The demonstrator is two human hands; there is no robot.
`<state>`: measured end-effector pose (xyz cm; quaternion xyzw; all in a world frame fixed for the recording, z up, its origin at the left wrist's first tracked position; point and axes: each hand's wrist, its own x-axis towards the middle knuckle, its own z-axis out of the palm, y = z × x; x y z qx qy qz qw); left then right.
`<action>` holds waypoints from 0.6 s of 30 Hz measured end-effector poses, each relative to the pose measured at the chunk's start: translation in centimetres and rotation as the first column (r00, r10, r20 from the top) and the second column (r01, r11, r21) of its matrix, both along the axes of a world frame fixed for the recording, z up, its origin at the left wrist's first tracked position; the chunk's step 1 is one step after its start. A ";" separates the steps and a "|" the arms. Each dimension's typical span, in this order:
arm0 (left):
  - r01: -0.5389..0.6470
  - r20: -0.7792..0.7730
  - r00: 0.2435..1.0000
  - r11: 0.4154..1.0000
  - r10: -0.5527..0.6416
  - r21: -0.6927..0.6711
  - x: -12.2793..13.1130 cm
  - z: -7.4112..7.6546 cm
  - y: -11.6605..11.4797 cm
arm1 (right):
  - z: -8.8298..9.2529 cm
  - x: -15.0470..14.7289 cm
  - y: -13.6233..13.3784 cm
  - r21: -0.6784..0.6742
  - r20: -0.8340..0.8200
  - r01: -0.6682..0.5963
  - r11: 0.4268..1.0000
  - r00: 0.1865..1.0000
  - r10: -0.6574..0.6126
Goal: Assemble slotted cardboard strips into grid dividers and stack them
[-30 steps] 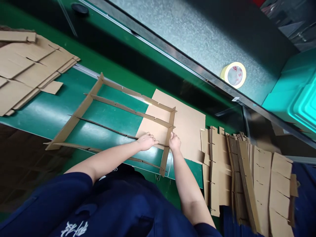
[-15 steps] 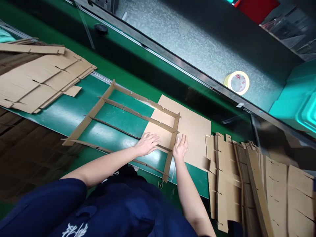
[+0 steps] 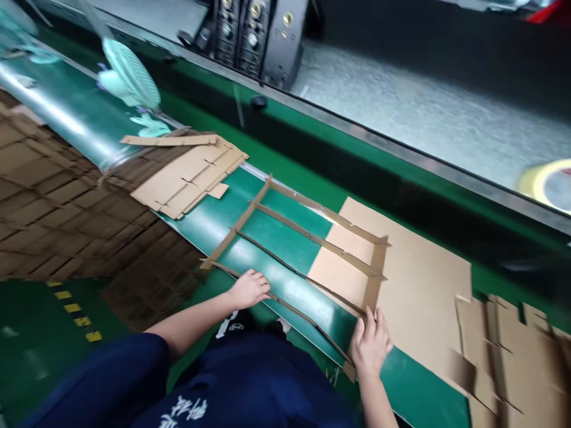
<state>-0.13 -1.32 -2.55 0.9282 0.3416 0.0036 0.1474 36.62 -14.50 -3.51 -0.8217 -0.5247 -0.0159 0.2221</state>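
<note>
A cardboard divider frame (image 3: 312, 236) of slotted strips stands on edge on the green work surface. Long strips run across it, joined by a cross strip at either end. My left hand (image 3: 250, 289) is closed over the front long strip, fingers curled across its top edge. At the right end, my right hand (image 3: 371, 345) grips the cross strip near the front corner; the palm hides part of the strip. Under the frame's right part lies a flat cardboard sheet (image 3: 423, 285), reaching out to the right.
Slotted cardboard pieces lie stacked at left (image 3: 178, 178) and right (image 3: 513, 351). Assembled dividers (image 3: 66, 208) are piled at far left. A turquoise fan (image 3: 131, 74) stands behind the left stack. A tape roll (image 3: 551, 184) sits on the raised shelf (image 3: 401, 101).
The view has swung left, bringing the fan and divider pile into sight. My left hand has moved from the frame's middle to its front strip. My right hand has slid toward the front corner.
</note>
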 end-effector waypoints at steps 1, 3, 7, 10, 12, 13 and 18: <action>-0.005 -0.024 1.000 1.000 0.005 -0.003 0.1 -0.1 0.3 | -0.5 -0.2 0.2 0.002 0.002 -0.008 1.000 1.000 0.008; -0.023 -0.058 0.998 1.000 0.023 -0.007 0.1 -0.1 0.7 | -1.0 -0.4 0.9 -0.001 -0.011 -0.007 1.000 1.000 0.007; -0.034 -0.067 0.997 0.998 0.030 -0.055 -0.4 0.9 0.7 | 0.5 -0.7 1.5 -0.084 -0.072 0.103 0.991 0.991 -0.109; -0.051 -0.047 0.998 0.995 0.047 -0.087 -1.2 1.5 1.0 | 2.7 -1.1 -0.1 -0.097 -0.166 0.311 0.945 0.932 -0.323; -0.046 -0.026 0.999 0.994 0.043 -0.102 -1.3 1.4 1.6 | 3.7 -1.7 -2.1 -0.113 -0.146 0.376 0.920 0.909 -0.390; -0.035 -0.020 0.999 0.993 0.033 -0.109 -1.3 1.2 1.9 | 3.9 -2.2 -3.2 -0.138 -0.123 0.359 0.923 0.919 -0.376; 0.029 -0.049 0.998 0.992 -0.036 -0.124 -1.0 0.8 2.1 | 3.5 -5.9 -8.1 -0.410 -0.027 0.137 0.902 0.986 -0.162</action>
